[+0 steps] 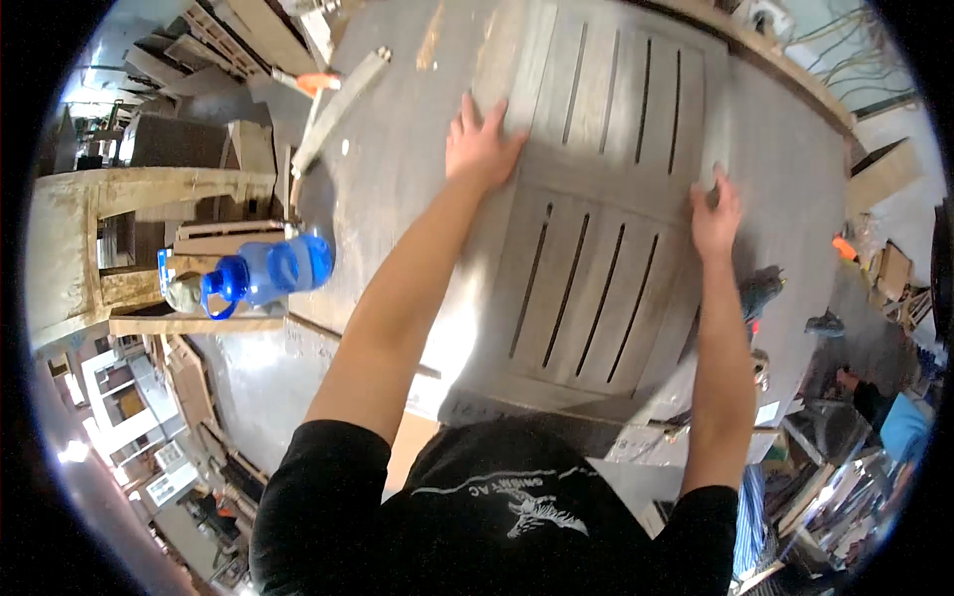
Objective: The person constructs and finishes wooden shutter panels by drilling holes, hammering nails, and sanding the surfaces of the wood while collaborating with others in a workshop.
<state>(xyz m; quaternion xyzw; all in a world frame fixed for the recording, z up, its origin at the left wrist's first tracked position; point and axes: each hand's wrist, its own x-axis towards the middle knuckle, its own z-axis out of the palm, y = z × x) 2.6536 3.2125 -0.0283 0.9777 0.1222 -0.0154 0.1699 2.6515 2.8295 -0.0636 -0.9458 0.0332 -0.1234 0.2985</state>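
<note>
The grip looks unclenched: on the table [795, 189], mid-scene, the panel [599, 189] lies between the spread left hand [481, 149] and curled right hand [715, 223], whose pinch I cannot confirm. Even pressure from left and right should prevent skewing.

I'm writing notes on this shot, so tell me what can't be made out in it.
All in the head view:
Panel, underside: hidden by the panel itself.
Panel, far end: cut off by the picture's upper edge.
Right hand: too blurred to tell whether its fingertips touch the panel.
Dark object right of the panel: too small and blurred to identify.
Beige thing: partly hidden by the blue bottle.
</note>
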